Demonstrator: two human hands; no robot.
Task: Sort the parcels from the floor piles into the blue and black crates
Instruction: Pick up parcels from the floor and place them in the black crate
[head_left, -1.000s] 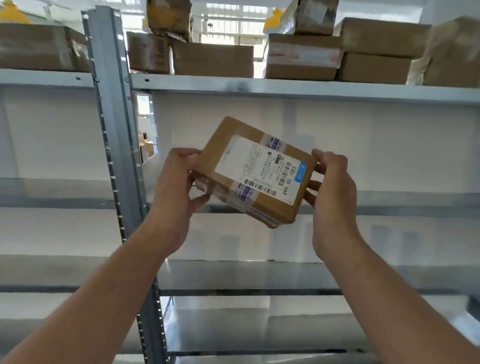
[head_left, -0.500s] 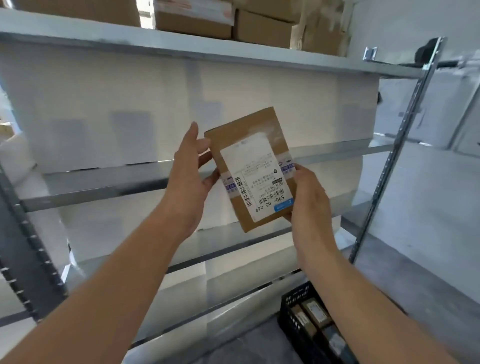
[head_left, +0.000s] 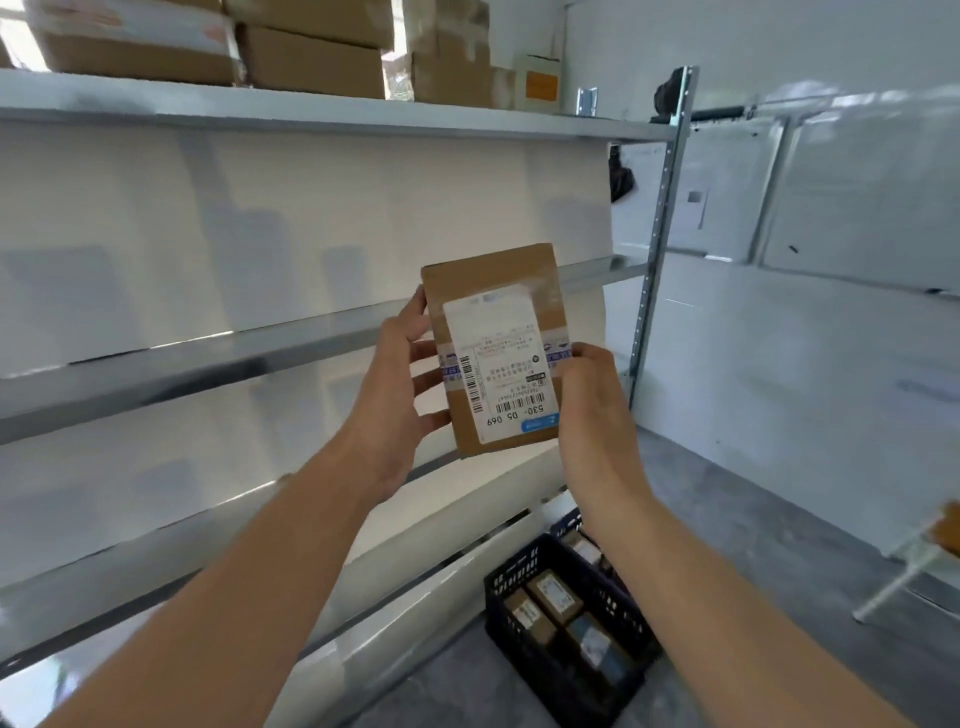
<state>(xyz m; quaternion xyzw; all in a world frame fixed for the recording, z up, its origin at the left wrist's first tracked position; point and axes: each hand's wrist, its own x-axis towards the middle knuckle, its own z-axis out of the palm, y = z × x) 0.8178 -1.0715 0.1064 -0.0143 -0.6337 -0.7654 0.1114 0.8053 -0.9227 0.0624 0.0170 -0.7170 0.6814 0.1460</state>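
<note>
While the pale metal shelving (head_left: 322, 111) fills the view from seven round to one o'clock, its top shelf stacked with plain cardboard boxes (head_left: 311, 60), the black crate (head_left: 511, 571) sits on the grey floor (head_left: 779, 519) at five o'clock, lattice-walled and holding several small packets (head_left: 553, 597). At centre the parcel (head_left: 493, 280) is held upright, face toward the person, probably so its code can decide the crate. It is a flat, rectangular carton, taped across. The left hand (head_left: 395, 395) grasps its nine o'clock edge; the right hand (head_left: 592, 395) pinches the three o'clock edge. The glossy white label (head_left: 493, 358) appears inverted.
</note>
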